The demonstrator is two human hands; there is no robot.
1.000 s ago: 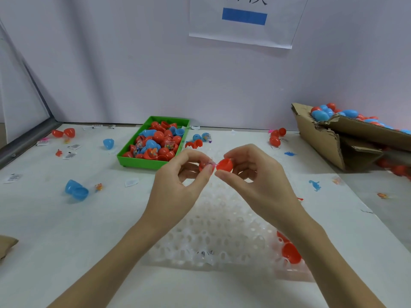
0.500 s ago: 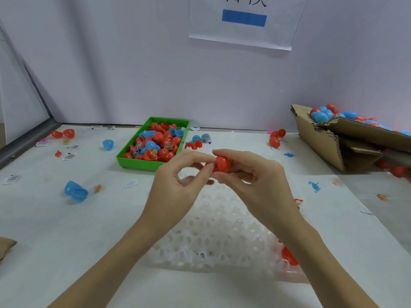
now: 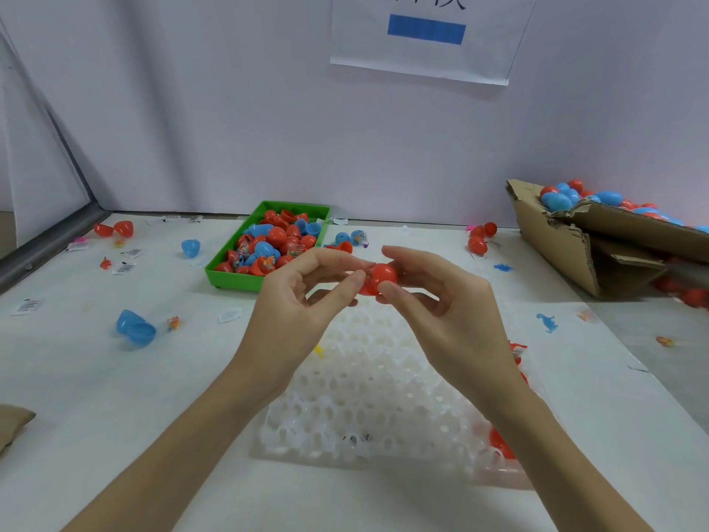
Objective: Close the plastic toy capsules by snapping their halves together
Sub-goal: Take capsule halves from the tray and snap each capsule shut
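Note:
A red plastic capsule (image 3: 380, 278) hangs in the air above a white honeycomb tray (image 3: 368, 408), held between both hands. My left hand (image 3: 303, 305) pinches its left half with thumb and fingertips. My right hand (image 3: 441, 305) pinches the rounded right half between thumb and forefinger. The two halves meet at a slight angle; their seam is partly hidden by my fingers.
A green tray (image 3: 230, 276) of red and blue capsule halves stands behind my hands. A torn cardboard box (image 3: 556, 240) with more capsules lies at the right. Loose capsules, a blue one (image 3: 134, 328), small toys and paper labels are scattered over the white table.
The two red halves were apart a second ago; my hands have brought them together and turned the capsule slightly between my fingertips.

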